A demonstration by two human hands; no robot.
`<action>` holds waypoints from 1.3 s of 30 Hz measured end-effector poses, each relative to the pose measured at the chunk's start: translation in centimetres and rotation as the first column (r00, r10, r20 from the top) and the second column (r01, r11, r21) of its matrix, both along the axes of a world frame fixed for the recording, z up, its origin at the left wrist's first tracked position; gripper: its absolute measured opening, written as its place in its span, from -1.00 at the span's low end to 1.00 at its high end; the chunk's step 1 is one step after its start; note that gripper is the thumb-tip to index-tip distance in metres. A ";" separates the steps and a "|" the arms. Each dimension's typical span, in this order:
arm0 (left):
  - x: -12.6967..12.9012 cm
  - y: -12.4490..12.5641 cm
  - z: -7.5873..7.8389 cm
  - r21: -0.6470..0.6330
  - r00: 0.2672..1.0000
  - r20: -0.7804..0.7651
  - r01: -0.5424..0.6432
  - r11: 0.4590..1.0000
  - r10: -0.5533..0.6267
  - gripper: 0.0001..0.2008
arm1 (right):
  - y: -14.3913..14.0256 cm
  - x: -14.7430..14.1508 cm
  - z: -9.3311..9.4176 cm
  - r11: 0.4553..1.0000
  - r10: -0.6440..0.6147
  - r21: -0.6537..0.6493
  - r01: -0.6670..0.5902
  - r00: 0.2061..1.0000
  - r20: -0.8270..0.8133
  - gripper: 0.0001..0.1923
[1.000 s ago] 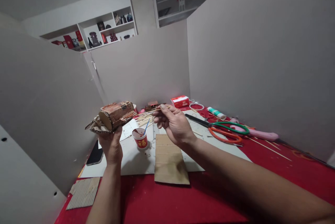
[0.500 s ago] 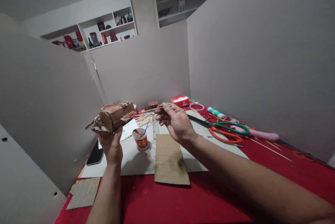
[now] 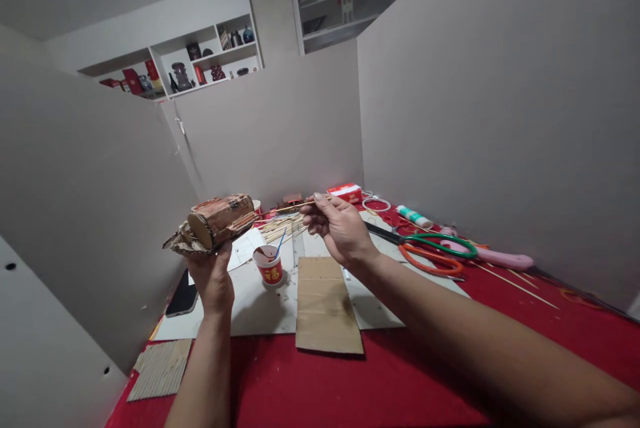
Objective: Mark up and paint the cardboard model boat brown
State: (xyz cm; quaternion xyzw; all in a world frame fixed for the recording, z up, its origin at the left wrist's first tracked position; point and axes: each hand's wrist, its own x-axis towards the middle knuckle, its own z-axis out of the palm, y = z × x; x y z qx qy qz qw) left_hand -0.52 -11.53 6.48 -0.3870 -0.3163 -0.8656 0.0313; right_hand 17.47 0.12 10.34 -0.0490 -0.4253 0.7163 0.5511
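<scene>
My left hand (image 3: 214, 278) grips a cardboard model (image 3: 225, 218) from below, holding it up over the table's left side. Its body is brownish red, with a round bare end and ragged corrugated pieces beneath. Between thumb and fingers, my right hand (image 3: 343, 228) pinches a thin wooden stick (image 3: 287, 209) that points left toward the model. Whether the stick's tip touches the model I cannot tell. Below and between the hands stands a red and white paper cup (image 3: 270, 268) with dark red paint inside and a blue stick (image 3: 281, 241) leaning in it.
A cardboard sheet (image 3: 327, 308) lies on white paper over the red tablecloth (image 3: 280, 381). Thin sticks (image 3: 280, 228) are piled behind the cup. Large scissors (image 3: 440, 245) and a pink-handled tool (image 3: 500, 258) lie right, a phone (image 3: 181, 298) and corrugated cardboard (image 3: 160, 369) left. Grey panels surround the table.
My right hand has shifted slightly to the right with the stick, drawing it a little away from the model. The left hand and model have barely moved.
</scene>
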 end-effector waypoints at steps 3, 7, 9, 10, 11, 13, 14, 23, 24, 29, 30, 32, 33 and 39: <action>0.2 0.0 0.0 -0.022 1.000 -0.020 0.003 1.000 -0.003 -0.36 | -0.7 0.0 0.0 0.999 0.039 -0.007 -0.039 0.999 -0.011 -0.60; 0.5 -0.1 0.0 -0.036 0.999 -0.023 0.022 0.999 -0.022 -0.39 | -1.6 -0.2 -0.1 0.996 0.089 0.009 -0.089 0.996 0.019 -0.61; 0.6 -0.1 0.1 -0.026 1.000 -0.004 0.016 1.000 -0.017 -0.41 | -1.5 -0.2 -0.1 0.996 0.084 0.011 -0.084 0.996 0.024 -0.59; 0.6 -0.1 0.2 -0.022 1.000 0.011 0.015 1.000 -0.015 -0.41 | -1.2 -0.2 -0.1 0.997 0.073 0.007 -0.073 0.997 0.023 -0.59; 0.7 -0.2 0.3 -0.019 1.000 0.027 0.014 1.000 -0.014 -0.41 | -0.9 -0.2 -0.1 0.998 0.058 -0.001 -0.058 0.998 0.023 -0.60; 0.7 -0.3 0.5 -0.023 0.999 0.052 0.010 1.000 -0.009 -0.40 | -0.1 -0.2 -0.1 0.999 0.023 -0.027 -0.022 0.999 0.029 -0.63; 0.8 -0.4 0.6 -0.026 0.998 0.061 0.004 1.000 -0.003 -0.41 | 0.3 -0.2 -0.1 0.999 0.008 -0.041 -0.007 0.999 0.033 -0.66; 0.7 -0.2 0.5 -0.027 0.998 0.056 0.020 0.999 -0.019 -0.46 | -0.2 -0.1 0.0 0.997 0.030 -0.065 -0.030 1.000 0.005 -0.67; 0.6 -0.2 0.4 -0.030 0.999 0.046 0.019 0.999 -0.018 -0.43 | -0.6 -0.1 0.0 0.997 0.047 -0.058 -0.047 0.999 -0.001 -0.65; 0.5 0.1 0.0 -0.041 0.999 -0.002 0.035 0.999 -0.035 -0.33 | -1.9 -0.2 0.0 0.996 0.093 -0.016 -0.093 0.996 0.013 -0.57; 0.6 0.1 0.0 -0.041 0.999 -0.014 0.037 0.998 -0.037 -0.34 | -1.9 -0.2 0.0 0.996 0.091 -0.011 -0.091 0.996 0.017 -0.57; 0.6 0.0 0.1 -0.040 0.999 -0.021 0.037 0.999 -0.038 -0.37 | -1.6 -0.3 -0.1 0.997 0.076 -0.006 -0.076 0.997 0.026 -0.59; 0.7 -0.1 0.2 -0.036 0.999 -0.013 0.033 0.999 -0.034 -0.39 | -1.3 -0.3 -0.1 0.998 0.063 -0.007 -0.062 0.998 0.031 -0.61; 0.6 -0.4 0.4 -0.028 1.000 0.025 0.004 1.000 -0.003 -0.41 | 0.1 -0.3 -0.1 0.997 -0.003 -0.080 0.007 0.999 0.049 -0.68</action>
